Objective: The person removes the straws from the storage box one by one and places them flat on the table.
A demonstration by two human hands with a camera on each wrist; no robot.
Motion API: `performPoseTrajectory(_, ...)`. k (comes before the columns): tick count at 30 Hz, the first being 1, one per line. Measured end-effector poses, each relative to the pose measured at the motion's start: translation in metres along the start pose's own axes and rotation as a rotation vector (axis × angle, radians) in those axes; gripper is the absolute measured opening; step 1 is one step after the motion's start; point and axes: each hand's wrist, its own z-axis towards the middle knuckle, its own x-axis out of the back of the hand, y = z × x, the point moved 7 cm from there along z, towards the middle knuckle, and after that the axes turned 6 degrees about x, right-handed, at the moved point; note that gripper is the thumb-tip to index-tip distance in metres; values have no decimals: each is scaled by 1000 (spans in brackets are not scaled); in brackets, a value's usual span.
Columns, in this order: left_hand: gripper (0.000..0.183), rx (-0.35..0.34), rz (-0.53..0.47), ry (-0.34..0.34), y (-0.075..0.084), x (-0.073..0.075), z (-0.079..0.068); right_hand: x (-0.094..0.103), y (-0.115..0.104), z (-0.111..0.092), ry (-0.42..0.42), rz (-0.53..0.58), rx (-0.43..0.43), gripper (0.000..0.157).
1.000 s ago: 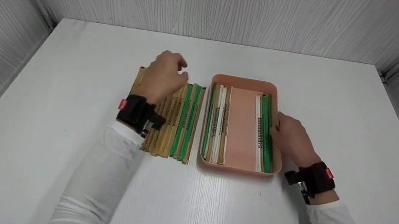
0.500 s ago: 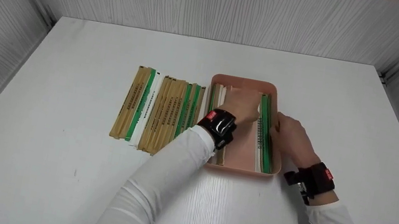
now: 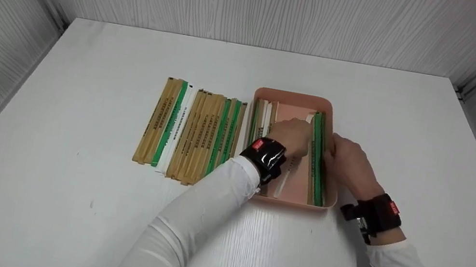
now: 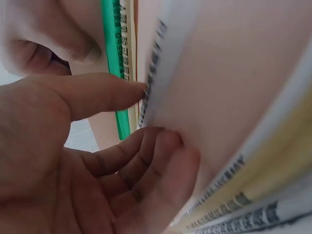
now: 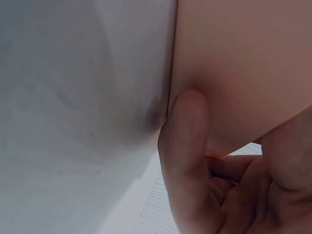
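Note:
My left hand point(image 3: 291, 135) reaches into a shallow pink box point(image 3: 293, 98) and pinches a slim white paper-wrapped stick point(image 3: 284, 181) with black print. In the left wrist view, its thumb lies on one side of that white stick point(image 4: 163, 58) and curled fingers on the other. The stick slants across the box floor in the head view. My right hand point(image 3: 352, 166) grips the right wall of the box; the right wrist view has its thumb against the pink wall point(image 5: 243, 63). Green and brown wrapped sticks point(image 3: 317, 162) stand along that wall, and white and brown ones point(image 3: 267, 114) along the left wall.
Left of the box lies a row of several wrapped sticks point(image 3: 200, 139), brown, green and white, side by side on the white table point(image 3: 47, 129). Grey wood-grain panels point(image 3: 260, 5) enclose the table at the back and sides.
My left hand has moved right from over the row into the box, and the white stick there has shifted away from the green ones and tilted. The right hand has stayed on the box.

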Motion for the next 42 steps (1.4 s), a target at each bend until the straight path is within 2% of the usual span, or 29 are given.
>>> performPoseTrajectory(2, 35, 3, -1, -15, -2, 0, 0, 0, 0, 0, 2, 4, 1, 23)
performPoseTrajectory(7, 40, 23, -66, 1, -7, -2, 1, 1, 0, -1, 8, 8, 4, 22)
performPoseTrajectory(12, 43, -2, -165, 31, -9, 5, -2, 0, 1, 0, 5, 8, -3, 23)
performPoseTrajectory(16, 38, -52, -327, 62, -11, 25, -14, -1, 2, 3, -12, 12, -21, 23)
performPoseTrajectory(20, 12, -127, -490, 111, -17, 53, -34, -2, 3, 5, -23, 15, -42, 22)
performPoseTrajectory(21, 11, -136, -518, 127, -21, 60, -39, -2, 4, 5, -25, 14, -45, 22)
performPoseTrajectory(23, 27, -137, -571, 156, -31, 75, -49, -2, 5, 6, -29, 18, -48, 22)
performPoseTrajectory(24, 33, -129, -593, 178, -38, 83, -55, -2, 5, 6, -30, 22, -49, 22)
performPoseTrajectory(27, 34, -89, -647, 256, -66, 105, -68, -3, 7, 8, -31, 31, -46, 20)
performPoseTrajectory(32, 30, -12, -666, 433, -130, 131, -93, -2, 13, 7, -23, 35, -53, 20)
performPoseTrajectory(36, 30, 87, -648, 543, -188, 137, -109, -2, 17, 6, -26, 32, -66, 23)
performPoseTrajectory(39, 31, 173, -642, 587, -227, 136, -119, -1, 18, 5, -26, 37, -72, 21)
performPoseTrajectory(42, 32, 258, -634, 607, -259, 130, -127, 0, 19, 5, -20, 46, -73, 19)
